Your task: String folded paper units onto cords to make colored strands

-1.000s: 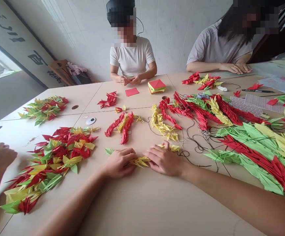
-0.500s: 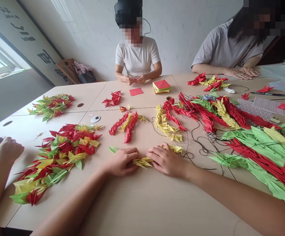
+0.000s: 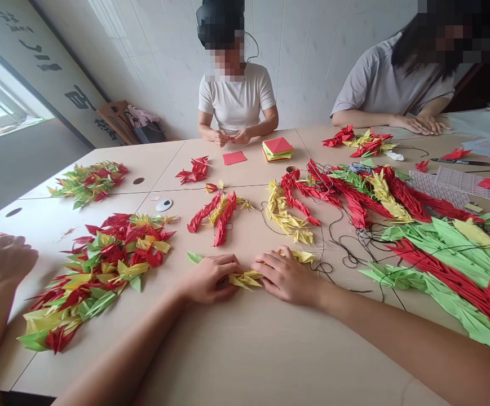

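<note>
A string of yellow origami cranes (image 3: 247,279) lies on the table in front of me, with its middle showing between my hands. My left hand (image 3: 216,277) is closed over one end, fingers curled down around the folded paper. Over the other part my right hand (image 3: 282,276) is wrapped, and more yellow cranes (image 3: 304,256) stick out beyond its fingers. The fingertips of both hands are partly hidden. Just past my left hand a green paper tip (image 3: 194,257) shows.
A mixed pile of folded cranes (image 3: 113,254) lies to the left, near a co-worker's hands (image 3: 8,259). Strung green cranes (image 3: 443,248) and loose black cords (image 3: 350,254) cover the right. Farther off are a paper stack (image 3: 277,148) and two seated people.
My hands and the yellow string look unmoved. At the left edge the co-worker's hands have shifted slightly; the dark piece there is out of sight and something red shows.
</note>
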A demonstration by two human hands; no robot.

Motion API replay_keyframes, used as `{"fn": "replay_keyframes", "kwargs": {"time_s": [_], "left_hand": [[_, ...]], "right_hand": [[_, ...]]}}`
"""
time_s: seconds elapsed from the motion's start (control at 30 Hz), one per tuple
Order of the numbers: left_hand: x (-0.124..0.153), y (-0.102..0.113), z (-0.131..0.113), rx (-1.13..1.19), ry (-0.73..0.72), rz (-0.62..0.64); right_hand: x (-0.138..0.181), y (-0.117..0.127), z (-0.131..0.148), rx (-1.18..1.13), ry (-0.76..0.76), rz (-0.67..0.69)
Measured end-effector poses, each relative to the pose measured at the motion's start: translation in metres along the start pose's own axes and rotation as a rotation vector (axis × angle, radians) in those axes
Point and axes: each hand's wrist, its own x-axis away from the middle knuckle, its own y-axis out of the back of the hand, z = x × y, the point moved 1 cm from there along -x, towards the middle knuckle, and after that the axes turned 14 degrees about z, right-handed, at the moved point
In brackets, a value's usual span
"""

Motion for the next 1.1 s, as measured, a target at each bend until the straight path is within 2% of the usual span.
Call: {"fn": "replay_keyframes", "kwargs": {"time_s": [1.1], "left_hand": [[-0.0011,0.0004,0.0005,0.025,0.015,0.024]], "right_hand": [[-0.0004,-0.0006,-0.0013,-0.033,0.0,0.023]]}}
